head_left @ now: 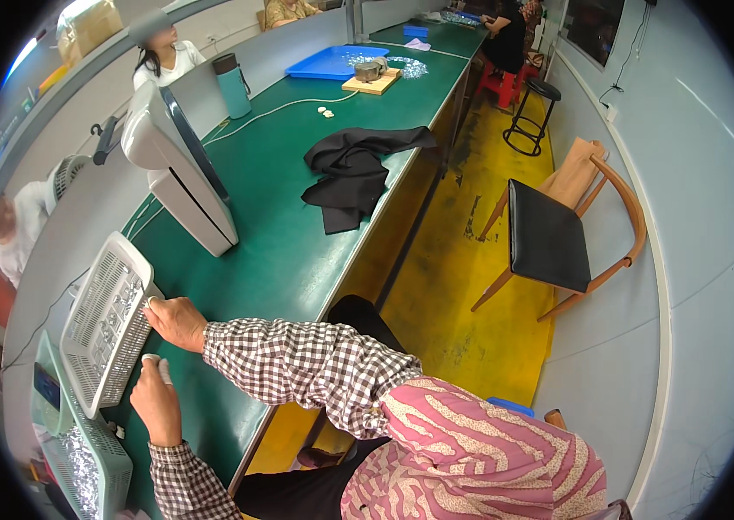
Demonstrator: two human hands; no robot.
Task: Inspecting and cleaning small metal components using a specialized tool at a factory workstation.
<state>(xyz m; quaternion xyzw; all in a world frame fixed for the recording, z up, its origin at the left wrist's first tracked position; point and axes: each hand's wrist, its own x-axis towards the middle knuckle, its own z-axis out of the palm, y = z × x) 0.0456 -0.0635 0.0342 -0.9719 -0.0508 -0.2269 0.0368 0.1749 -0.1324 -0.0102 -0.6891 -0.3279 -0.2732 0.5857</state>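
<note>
A white slotted plastic basket [103,325] stands tipped up on the green table [298,217] at the lower left, with small shiny parts showing through its slots. My right hand [175,321] grips its near rim, fingers over the edge. My left hand [155,400] is lower down at the basket's bottom corner, with white covers on the fingertips, touching or pinching the rim. Both sleeves are checked.
A pale green basket [81,459] of shiny parts sits at the lower left. A white machine [178,169] stands behind, then a black cloth [354,169], a blue tray [332,62] and a wooden block. A black-seated chair [558,234] is on the yellow floor. Other people sit beyond.
</note>
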